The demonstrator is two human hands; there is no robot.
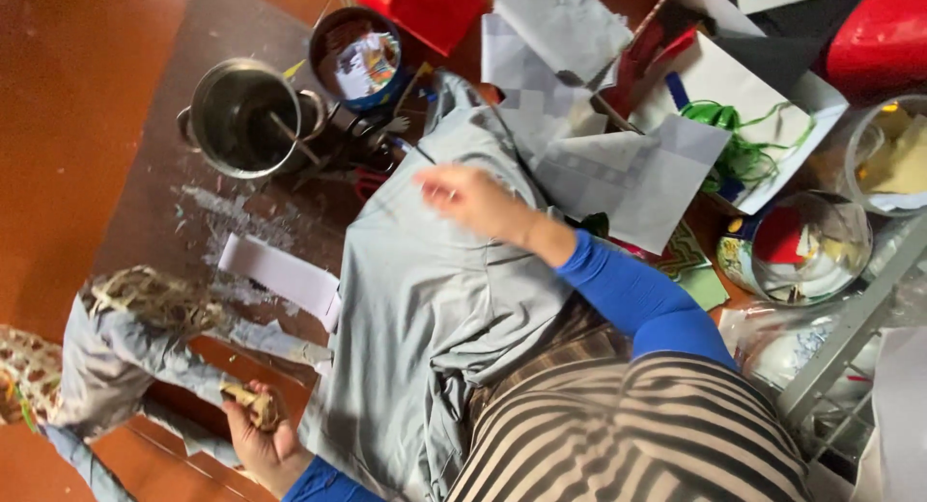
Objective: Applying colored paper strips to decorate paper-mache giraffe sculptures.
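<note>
Your right hand [475, 201] pinches a thin stick over the grey cloth [425, 299] spread under it, probably to keep it flat, while your left hand [259, 434] grips a brown scrap [253, 404], doll [116, 357] just beside.

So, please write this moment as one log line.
left hand: grips brown scrap | right hand: holds thin stick over grey cloth | nearby: metal pot
</note>
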